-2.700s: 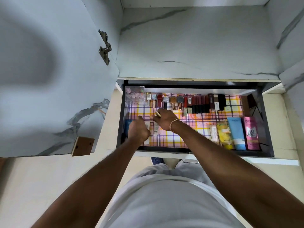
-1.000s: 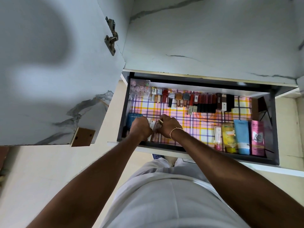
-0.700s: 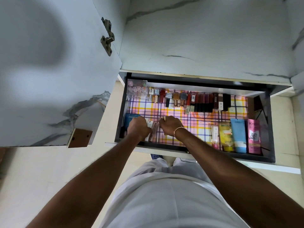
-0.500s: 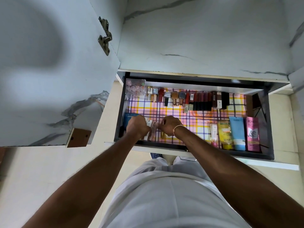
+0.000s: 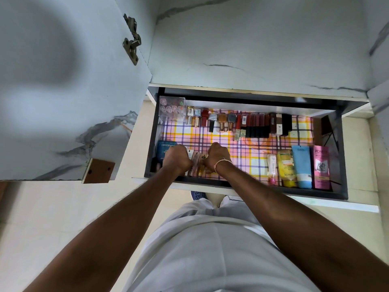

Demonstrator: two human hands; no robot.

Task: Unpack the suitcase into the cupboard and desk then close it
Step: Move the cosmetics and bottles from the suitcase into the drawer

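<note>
Both hands are in the open drawer (image 5: 151, 131) at the middle of the frame. The left hand (image 5: 176, 158) and right hand (image 5: 216, 158) have curled fingers over small tubes (image 5: 194, 160) at the lower left corner; what each one holds cannot be told. Bigger tubes (image 5: 301, 166) lie at lower right, lipsticks (image 5: 255, 125) along the upper edge.

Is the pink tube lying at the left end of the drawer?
No, the pink tube lies at the drawer's right end, beside the blue tube.
</note>
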